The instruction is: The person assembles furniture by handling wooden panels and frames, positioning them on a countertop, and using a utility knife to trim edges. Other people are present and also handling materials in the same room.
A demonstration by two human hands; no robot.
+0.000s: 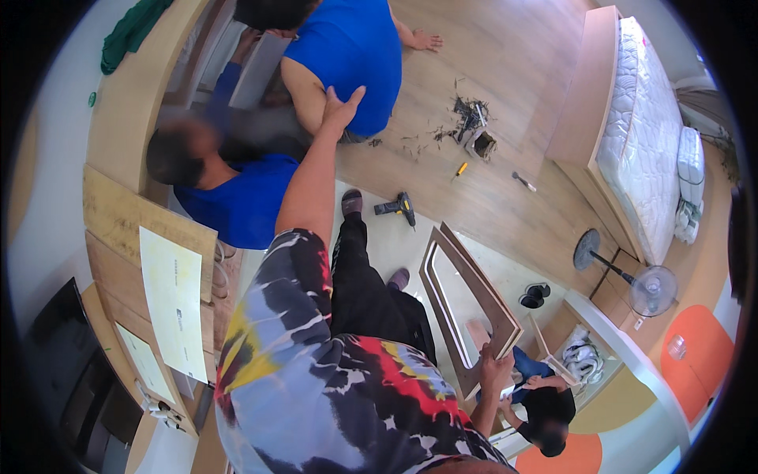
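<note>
In the head view, the person's right hand point(495, 367) is gripping the near end of a brown wooden frame point(444, 320), the fingers closing over its edge. The left hand point(343, 109) is reaching forward with nothing in it, thumb standing apart from the fingers; it is overlapping the blue shirt point(355, 59) of a crouching co-worker, and whether it is touching cannot be told.

The wooden frame is standing to the right of the person's legs, tilting, its rounded opening showing a pale rim. Its long axis is running forward and slightly left from the right hand, the far end pointing toward the power drill point(399, 207) on the floor. A yellow-handled screwdriver point(460, 169) is lying farther ahead, near a pile of dark debris point(471, 113). Just beyond the right hand, a co-worker in a dark top point(550, 411) is sitting low.
</note>
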